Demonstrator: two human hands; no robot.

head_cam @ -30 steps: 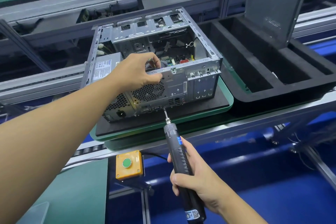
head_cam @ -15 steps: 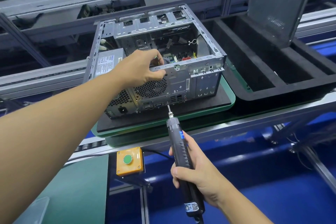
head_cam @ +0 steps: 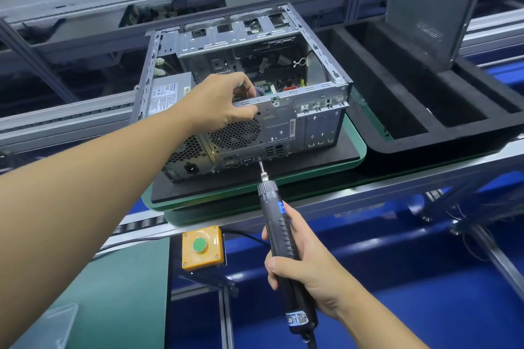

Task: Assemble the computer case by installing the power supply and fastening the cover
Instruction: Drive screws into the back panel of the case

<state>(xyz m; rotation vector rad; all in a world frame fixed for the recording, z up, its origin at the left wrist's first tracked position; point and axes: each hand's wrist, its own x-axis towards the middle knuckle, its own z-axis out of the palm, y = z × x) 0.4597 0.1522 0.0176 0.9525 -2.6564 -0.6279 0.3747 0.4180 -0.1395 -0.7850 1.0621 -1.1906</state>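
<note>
Computer case (head_cam: pixel 283 122) work starts nearest you with your right hand (head_cam: pixel 309 269), which is wrapped fully around the dark barrel of the electric screwdriver (head_cam: pixel 279 232), fingers curled tight and thumb along the grip. The tool tilts up and away from that hand, and its thin bit reaches the lower edge of the case's rear panel, at or just short of the row of ports; whether the tip actually touches the metal you cannot tell from this angle. Left of your right hand, a little farther out, sits a yellow box with a green push button (head_cam: pixel 202 245), fixed to the front of the line beside a green mat (head_cam: pixel 113 286).

Beyond the screwdriver's tip the case lies on its side on a black pad over a green-rimmed pallet (head_cam: pixel 357 150), its open side facing up and its rear panel turned toward you. Your left hand (head_cam: pixel 219 103) reaches in from the left and pinches the top rim of that rear panel, thumb on the outside above the round fan grille, fingers folded over the edge into the interior. Just left of and behind this hand, the power supply (head_cam: pixel 167 92) sits inside the case at its left end, label up, its honeycomb vent and mains socket showing under your wrist.

Right of the case, past your right hand, a black foam tray (head_cam: pixel 425 110) with long slots rests on the conveyor, and a grey side panel (head_cam: pixel 433 0) stands upright in it.
</note>
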